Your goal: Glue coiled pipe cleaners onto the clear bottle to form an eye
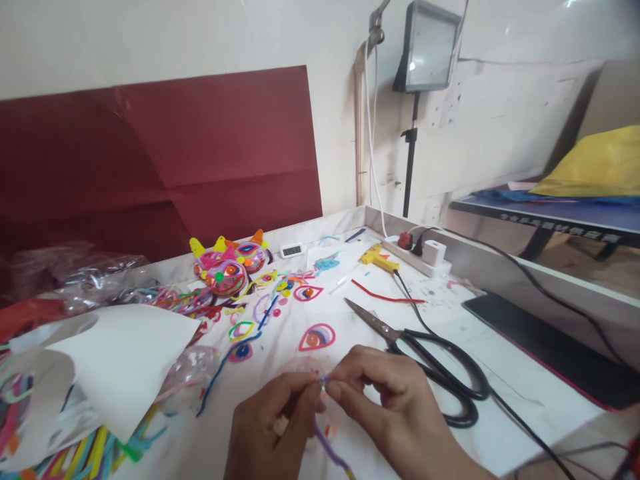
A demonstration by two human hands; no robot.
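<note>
My left hand (274, 423) and my right hand (395, 407) meet at the table's front, fingertips pinched together. Between them is a thin purple pipe cleaner (327, 445), whose tail hangs down below the fingers and turns yellowish at its lower end. The pinched part is mostly hidden by the fingers. Just beyond the fingertips lies a pink teardrop eye shape (317, 338) with an orange centre. Black-handled scissors (400, 333) lie to the right of my right hand. A blue pipe cleaner (220, 373) stretches bent on the table to the left of my hands.
Cat-like masks (225, 267) stand at the back. A yellow glue gun (380, 258) and red pipe cleaner (385, 293) lie near a power strip (420, 257). White paper (135, 353) covers coloured strips at left. A black phone-like slab (545, 347) lies right, cables beside it.
</note>
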